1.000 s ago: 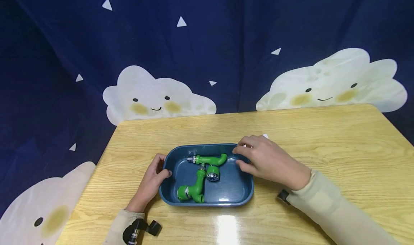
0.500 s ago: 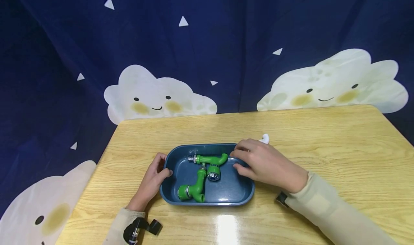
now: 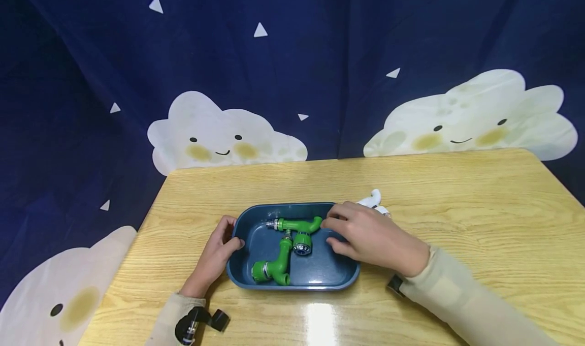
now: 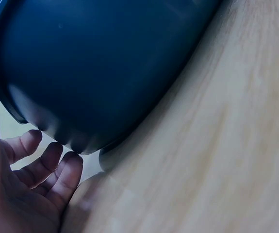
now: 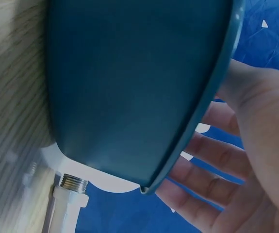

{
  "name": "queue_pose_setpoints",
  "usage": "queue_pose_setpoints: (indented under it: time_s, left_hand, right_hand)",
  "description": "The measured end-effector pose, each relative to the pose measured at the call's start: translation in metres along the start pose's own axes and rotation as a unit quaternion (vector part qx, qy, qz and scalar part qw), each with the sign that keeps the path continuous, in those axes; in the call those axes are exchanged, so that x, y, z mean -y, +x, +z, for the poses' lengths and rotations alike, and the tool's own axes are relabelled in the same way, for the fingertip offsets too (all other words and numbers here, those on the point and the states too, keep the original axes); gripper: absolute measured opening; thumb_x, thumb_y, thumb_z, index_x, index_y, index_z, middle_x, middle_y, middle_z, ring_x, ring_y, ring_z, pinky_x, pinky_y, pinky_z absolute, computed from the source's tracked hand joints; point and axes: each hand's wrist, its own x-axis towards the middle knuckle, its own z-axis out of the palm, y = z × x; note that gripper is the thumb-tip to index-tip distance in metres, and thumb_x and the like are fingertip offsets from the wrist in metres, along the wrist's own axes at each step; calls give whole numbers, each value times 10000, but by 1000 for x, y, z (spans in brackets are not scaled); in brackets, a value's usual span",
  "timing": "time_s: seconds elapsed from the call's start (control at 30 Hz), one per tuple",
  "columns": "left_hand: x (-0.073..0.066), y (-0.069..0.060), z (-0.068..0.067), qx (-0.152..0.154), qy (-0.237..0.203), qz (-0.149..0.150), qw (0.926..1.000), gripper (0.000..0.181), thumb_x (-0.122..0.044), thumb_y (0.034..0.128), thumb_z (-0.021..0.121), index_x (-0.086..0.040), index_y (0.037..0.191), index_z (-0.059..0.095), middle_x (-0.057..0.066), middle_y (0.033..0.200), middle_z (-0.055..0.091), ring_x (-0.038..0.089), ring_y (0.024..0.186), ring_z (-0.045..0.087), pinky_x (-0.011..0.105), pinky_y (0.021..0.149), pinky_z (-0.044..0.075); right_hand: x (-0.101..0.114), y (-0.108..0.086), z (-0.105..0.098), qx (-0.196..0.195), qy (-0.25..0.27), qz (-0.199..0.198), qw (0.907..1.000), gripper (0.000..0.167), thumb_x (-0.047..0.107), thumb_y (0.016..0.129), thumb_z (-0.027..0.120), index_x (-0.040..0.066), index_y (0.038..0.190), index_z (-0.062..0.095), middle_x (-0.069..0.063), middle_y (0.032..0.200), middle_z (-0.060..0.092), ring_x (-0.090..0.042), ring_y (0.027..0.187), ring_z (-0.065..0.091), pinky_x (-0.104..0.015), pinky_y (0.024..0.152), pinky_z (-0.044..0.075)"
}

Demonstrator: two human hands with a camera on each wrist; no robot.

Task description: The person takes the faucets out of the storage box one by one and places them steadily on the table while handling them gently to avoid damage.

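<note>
Head view: my left hand (image 3: 212, 257) grips the tub (image 3: 326, 264) by its left edge; right hand (image 3: 365, 229) has fingers loosely spread over the right edge, pinching nothing. To reach in well, I'd brace the left, come low with the right. Far green tap (image 3: 292, 226) lies lengthwise along the far edge, spout rightward; near green tap (image 3: 278, 265), near-left corner, inlet facing far edge

Upright, rounded dark-blue plastic basin (image 3: 331, 267); inside lie a chrome-ended green tap (image 3: 293, 226) toward twelve o'clock and a second green tap (image 3: 282, 258) toward seven.
</note>
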Motion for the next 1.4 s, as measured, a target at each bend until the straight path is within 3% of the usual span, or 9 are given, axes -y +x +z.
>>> queue_pose_setpoints:
  time_s: [0.57, 1.4]
  left_hand:
    - [2, 5, 6, 43, 21, -58, 10000, 276, -27, 858, 562, -30, 1127, 498, 149, 1082, 528, 249, 1026, 508, 264, 875, 442]
    - [2, 1, -2, -11, -36, 41, 10000, 283, -19, 852, 559, -15, 1127, 490, 158, 1081, 531, 223, 1006, 515, 254, 864, 450]
  right_hand:
    - [5, -3, 10, 128, -6, -29, 9999, 212, 266, 892, 766, 147, 1068, 766, -4, 1060, 703, -169, 952, 677, -359, 775, 593]
    - [12, 17, 18, 146, -39, -484, 9987, 185, 275, 901, 749, 157, 1043, 755, 11, 1023, 693, -169, 941, 660, -353, 865, 566]
